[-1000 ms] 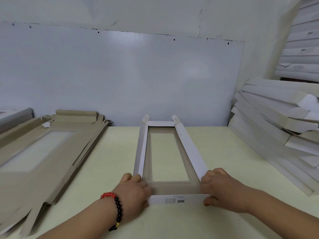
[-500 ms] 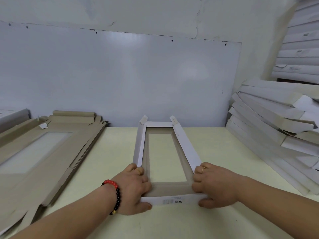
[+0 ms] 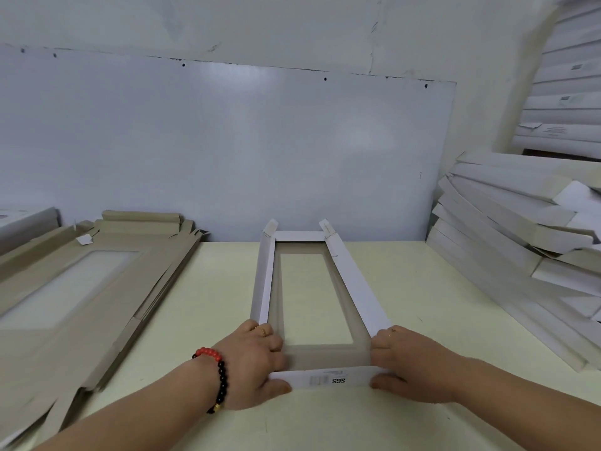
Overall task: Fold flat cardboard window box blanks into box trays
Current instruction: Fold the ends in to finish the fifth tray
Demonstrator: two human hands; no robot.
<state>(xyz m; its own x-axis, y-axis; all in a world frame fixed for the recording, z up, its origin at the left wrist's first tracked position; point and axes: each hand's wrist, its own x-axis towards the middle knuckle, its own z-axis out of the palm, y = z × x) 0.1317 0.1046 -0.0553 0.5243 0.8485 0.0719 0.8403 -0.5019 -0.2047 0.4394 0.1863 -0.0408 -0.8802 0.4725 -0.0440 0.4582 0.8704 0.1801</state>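
Pale yellow-green tabletop running back to a wall, where a large white board is leaning or fixed, black dots along its top edge. Wall above is showing cracks.

Box tray is lying mid-tabletop, long axis pointing away from the person, far end just short of the board. Its white side walls are standing up around a brown inside with a clear window; two small flaps are sticking up at the far corners. Near end wall is carrying a printed label reading "SGS".

Left hand is gripping the near left corner, fingers curling over into the tray, thumb pressing the outside of the end wall. A red and black bead bracelet is sitting on that wrist. Right hand is gripping the near right corner the same way, thumb under the label edge.

Flat blanks are lying stacked at the left, brown side up, overhanging the tabletop's near edge. Folded trays are leaning in a slumped pile at the right, with more stacked high against the wall behind.
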